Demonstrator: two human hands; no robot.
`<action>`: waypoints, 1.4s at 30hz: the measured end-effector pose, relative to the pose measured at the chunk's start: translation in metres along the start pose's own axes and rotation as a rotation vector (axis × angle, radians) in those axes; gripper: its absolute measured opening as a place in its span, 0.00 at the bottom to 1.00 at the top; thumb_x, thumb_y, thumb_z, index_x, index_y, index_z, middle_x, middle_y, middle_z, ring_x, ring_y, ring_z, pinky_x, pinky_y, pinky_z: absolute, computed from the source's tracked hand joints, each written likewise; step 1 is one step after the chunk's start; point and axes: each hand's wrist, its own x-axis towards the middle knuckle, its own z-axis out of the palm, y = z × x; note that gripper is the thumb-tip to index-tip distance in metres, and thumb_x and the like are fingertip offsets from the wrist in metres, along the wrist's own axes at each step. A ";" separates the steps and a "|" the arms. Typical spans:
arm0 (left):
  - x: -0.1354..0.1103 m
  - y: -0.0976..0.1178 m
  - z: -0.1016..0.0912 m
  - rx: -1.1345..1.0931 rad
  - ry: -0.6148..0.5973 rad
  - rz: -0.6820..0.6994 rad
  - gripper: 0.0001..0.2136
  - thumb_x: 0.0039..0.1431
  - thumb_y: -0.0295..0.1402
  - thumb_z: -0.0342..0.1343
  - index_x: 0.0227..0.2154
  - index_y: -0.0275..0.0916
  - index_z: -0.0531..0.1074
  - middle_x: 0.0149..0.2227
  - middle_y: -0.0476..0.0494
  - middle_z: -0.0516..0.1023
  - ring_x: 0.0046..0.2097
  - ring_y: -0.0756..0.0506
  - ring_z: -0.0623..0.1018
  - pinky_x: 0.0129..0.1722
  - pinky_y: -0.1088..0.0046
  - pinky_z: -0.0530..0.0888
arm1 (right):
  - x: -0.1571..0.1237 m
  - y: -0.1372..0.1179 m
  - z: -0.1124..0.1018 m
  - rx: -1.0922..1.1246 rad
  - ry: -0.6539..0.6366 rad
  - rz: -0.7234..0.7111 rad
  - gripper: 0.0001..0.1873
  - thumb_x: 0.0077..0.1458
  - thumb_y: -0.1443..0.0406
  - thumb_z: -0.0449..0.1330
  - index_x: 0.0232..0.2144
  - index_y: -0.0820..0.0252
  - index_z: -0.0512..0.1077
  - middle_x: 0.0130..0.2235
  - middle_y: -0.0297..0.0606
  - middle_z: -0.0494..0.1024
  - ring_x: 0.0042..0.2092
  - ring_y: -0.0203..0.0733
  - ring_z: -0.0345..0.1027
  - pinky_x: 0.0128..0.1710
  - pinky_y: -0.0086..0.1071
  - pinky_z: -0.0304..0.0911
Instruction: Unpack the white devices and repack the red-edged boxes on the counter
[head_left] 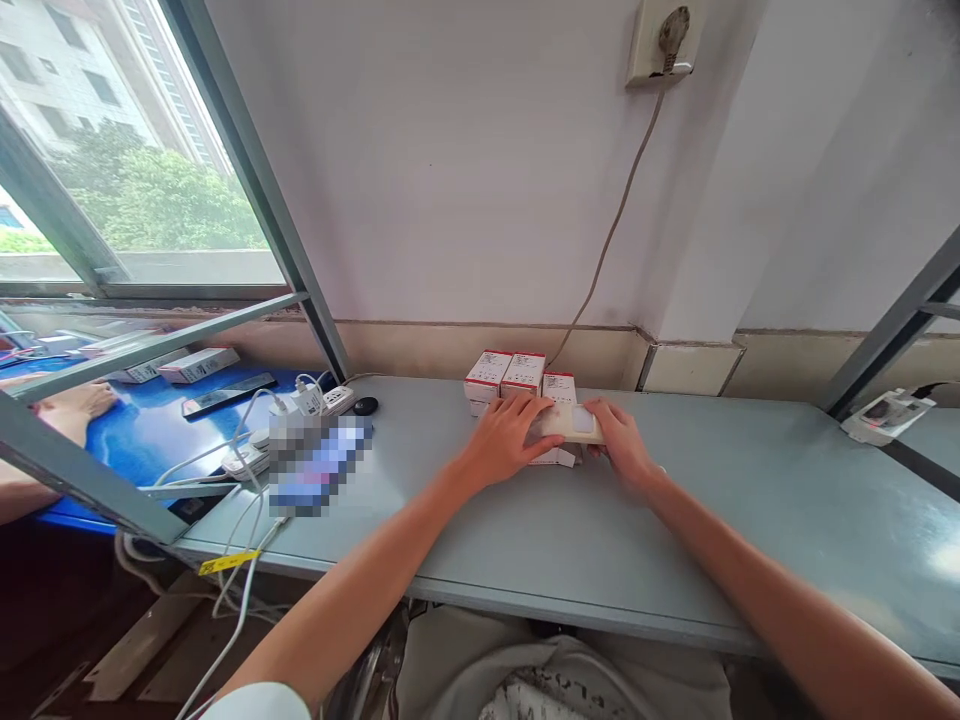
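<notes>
My left hand [514, 437] and my right hand [619, 437] are closed on opposite ends of a flat cream-coloured device [566, 422]. A pale grey rectangular panel shows on its face near my right fingers. Its exact kind I cannot make out, and my left fingers cover its left part. Just behind it, white boxes with red edges stand together: a left box [487, 368], a middle box [523, 370] and a right box [559, 385]. Part of another white printed surface [559, 457] shows below the device, mostly hidden by my hands.
At left on the grey table [675, 560] lie a blurred phone [319, 465], a black mouse-like object [365, 406], a power strip [337, 400] and white cables. A metal frame post [255, 160] separates a blue table [135, 440], where another person's hand [82, 405] rests.
</notes>
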 end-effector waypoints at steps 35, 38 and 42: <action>0.000 0.000 -0.001 0.018 -0.084 -0.021 0.25 0.77 0.56 0.48 0.65 0.44 0.68 0.61 0.37 0.77 0.58 0.36 0.79 0.57 0.54 0.72 | -0.002 0.000 0.001 -0.031 -0.021 0.010 0.18 0.54 0.49 0.64 0.33 0.56 0.76 0.30 0.35 0.74 0.30 0.40 0.65 0.22 0.30 0.57; 0.000 0.000 -0.001 0.020 -0.086 -0.017 0.25 0.78 0.56 0.48 0.65 0.44 0.68 0.61 0.37 0.77 0.59 0.36 0.78 0.57 0.55 0.72 | -0.001 0.001 0.000 -0.025 -0.023 0.007 0.17 0.53 0.49 0.64 0.33 0.56 0.76 0.31 0.35 0.75 0.31 0.40 0.65 0.22 0.31 0.57; 0.000 -0.001 0.000 0.025 -0.090 -0.016 0.25 0.77 0.55 0.49 0.65 0.45 0.68 0.61 0.37 0.77 0.58 0.36 0.78 0.57 0.55 0.73 | 0.000 0.002 0.000 -0.036 -0.013 0.005 0.17 0.52 0.49 0.65 0.32 0.56 0.76 0.31 0.35 0.75 0.31 0.41 0.66 0.22 0.31 0.57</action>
